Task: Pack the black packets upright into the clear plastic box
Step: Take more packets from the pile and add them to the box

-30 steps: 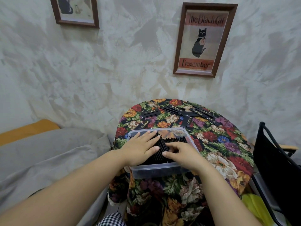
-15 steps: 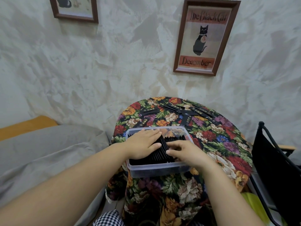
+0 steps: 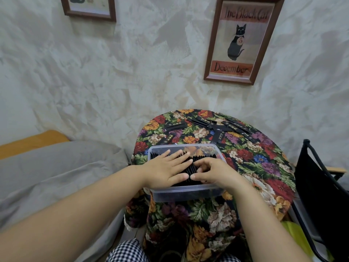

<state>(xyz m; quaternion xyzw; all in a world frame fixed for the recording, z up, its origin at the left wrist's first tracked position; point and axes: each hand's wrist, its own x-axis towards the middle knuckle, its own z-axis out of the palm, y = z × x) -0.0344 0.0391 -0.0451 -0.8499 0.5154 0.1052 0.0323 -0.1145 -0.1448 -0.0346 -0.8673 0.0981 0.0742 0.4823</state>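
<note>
Box (image 3: 188, 193) full upright packets (image 3: 188, 171); L hand (image 3: 164, 169) flat atop, R hand (image 3: 215, 172) pinching some.

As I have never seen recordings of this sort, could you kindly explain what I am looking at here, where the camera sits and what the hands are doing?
There is no machine: a person works with bare hands, and the one picture comes from a camera worn on the head, looking forward and down. On a round table under a floral cloth stands a clear plastic box with a row of black packets standing upright in it. The left hand lies flat on the row, fingers straight. The right hand curls its fingers into the row and seems to pinch some packets. More loose packets lie flat on the cloth beyond the box. A framed cat poster hangs on the wall.
</note>
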